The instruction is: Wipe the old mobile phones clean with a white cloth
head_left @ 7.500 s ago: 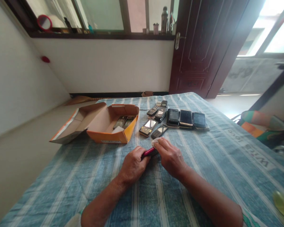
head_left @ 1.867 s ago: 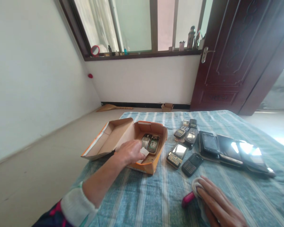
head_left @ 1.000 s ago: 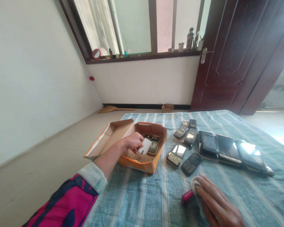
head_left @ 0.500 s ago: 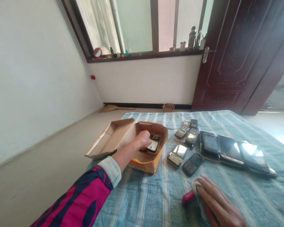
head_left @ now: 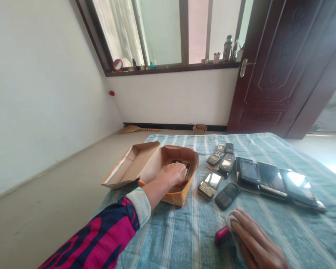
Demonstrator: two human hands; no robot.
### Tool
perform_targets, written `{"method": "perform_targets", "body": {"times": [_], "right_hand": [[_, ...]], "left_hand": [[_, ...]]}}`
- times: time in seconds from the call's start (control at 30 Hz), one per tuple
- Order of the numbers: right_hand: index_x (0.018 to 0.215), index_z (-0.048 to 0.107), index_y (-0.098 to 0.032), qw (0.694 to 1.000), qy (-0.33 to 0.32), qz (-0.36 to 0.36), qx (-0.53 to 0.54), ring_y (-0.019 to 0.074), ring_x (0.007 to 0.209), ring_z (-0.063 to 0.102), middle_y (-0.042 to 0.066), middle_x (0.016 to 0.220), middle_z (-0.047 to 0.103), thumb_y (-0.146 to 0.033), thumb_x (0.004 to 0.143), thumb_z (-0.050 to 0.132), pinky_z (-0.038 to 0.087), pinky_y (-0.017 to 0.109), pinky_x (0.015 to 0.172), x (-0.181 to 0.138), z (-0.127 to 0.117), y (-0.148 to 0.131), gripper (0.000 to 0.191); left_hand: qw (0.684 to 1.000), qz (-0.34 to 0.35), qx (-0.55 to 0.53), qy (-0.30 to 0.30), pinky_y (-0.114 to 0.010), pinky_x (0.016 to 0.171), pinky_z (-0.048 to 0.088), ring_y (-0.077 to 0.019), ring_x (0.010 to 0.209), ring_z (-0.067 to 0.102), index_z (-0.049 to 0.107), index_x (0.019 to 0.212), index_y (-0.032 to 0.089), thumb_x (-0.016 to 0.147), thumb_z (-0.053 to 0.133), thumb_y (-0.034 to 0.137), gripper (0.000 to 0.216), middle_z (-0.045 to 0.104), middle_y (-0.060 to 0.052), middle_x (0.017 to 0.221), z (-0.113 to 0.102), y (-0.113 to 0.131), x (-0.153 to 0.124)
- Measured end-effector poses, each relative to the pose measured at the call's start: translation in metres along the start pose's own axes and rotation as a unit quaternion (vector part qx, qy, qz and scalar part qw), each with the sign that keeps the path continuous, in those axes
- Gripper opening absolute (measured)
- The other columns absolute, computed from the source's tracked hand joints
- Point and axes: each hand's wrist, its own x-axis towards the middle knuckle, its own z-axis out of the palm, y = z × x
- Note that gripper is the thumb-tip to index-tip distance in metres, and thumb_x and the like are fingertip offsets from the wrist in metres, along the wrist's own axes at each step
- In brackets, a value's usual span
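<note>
My left hand [head_left: 175, 173] is inside an open orange cardboard box [head_left: 182, 196], its fingers curled down over the phones there. What lies under those fingers is hidden. A piece of a mobile phone [head_left: 188, 164] shows beyond my knuckles. On the bed-like surface at the lower right, my right hand [head_left: 257, 239] presses a white cloth [head_left: 232, 216] over a magenta object [head_left: 221, 235]. Only one rounded end of that object sticks out, so its kind is unclear. Nearest to my right hand lies a black keypad phone [head_left: 227, 195].
Several keypad phones [head_left: 210, 184] lie right of the box, and touchscreen phones [head_left: 273, 177] overlap in a row farther right. The box's lid [head_left: 133, 162] is folded open to the left. Striped blue fabric [head_left: 162, 235] covers the surface. A broom [head_left: 131, 129] rests on the floor.
My left hand has moved right and slightly down within the box, covering the white-backed phone seen before. My right hand stays nearly still on the cloth.
</note>
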Motion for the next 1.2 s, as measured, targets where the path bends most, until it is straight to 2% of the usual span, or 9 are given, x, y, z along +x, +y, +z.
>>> {"method": "perform_targets", "body": {"times": [0.3,0.6,0.87,1.07,1.2], "right_hand": [[0.115,0.066,-0.01,1.0,0.006,0.002,0.001,0.0268,0.119,0.058,0.015,0.12,0.066,-0.009,0.086,0.054,0.048,0.031,0.101,0.001,0.001,0.0,0.031],[0.116,0.064,-0.008,1.0,0.002,0.0,0.006,0.0283,0.121,0.056,0.017,0.122,0.065,-0.008,0.086,0.053,0.049,0.032,0.1,-0.002,0.004,0.0,0.033],[0.119,0.063,-0.01,1.0,0.016,0.014,0.013,0.0272,0.122,0.056,0.015,0.123,0.064,-0.008,0.086,0.053,0.047,0.032,0.103,0.0,0.004,-0.001,0.034],[0.118,0.062,-0.008,1.0,0.017,0.007,0.006,0.0273,0.123,0.054,0.017,0.121,0.064,-0.007,0.087,0.053,0.048,0.032,0.102,0.002,0.005,-0.001,0.033],[0.118,0.062,-0.008,1.0,0.019,0.003,0.007,0.0278,0.124,0.054,0.018,0.12,0.065,-0.006,0.086,0.053,0.048,0.033,0.102,0.002,0.005,-0.001,0.033]], "left_hand": [[0.998,0.044,0.04,0.002,-0.037,0.087,0.053,-0.034,0.105,0.066,0.074,0.096,0.013,0.076,0.064,0.024,0.024,0.071,-0.02,0.107,-0.006,0.008,-0.004],[0.996,0.051,0.072,0.012,-0.036,0.08,0.054,-0.0324,0.103,0.067,0.069,0.105,0.011,0.084,0.053,0.016,0.027,0.071,-0.021,0.106,-0.003,0.009,-0.008],[0.993,0.09,0.07,0.012,-0.039,0.084,0.053,-0.0332,0.102,0.067,0.071,0.096,0.012,0.083,0.053,0.014,0.022,0.072,-0.021,0.101,0.002,0.005,-0.005],[0.997,0.068,0.021,0.036,-0.041,0.085,0.051,-0.035,0.103,0.066,0.068,0.103,0.008,0.08,0.053,0.012,0.028,0.07,-0.025,0.103,0.001,0.006,-0.002],[0.998,0.016,-0.042,0.041,-0.034,0.072,0.053,-0.0343,0.092,0.07,0.071,0.091,0.007,0.07,0.06,0.011,0.024,0.072,-0.023,0.092,-0.001,-0.011,0.011]]}}
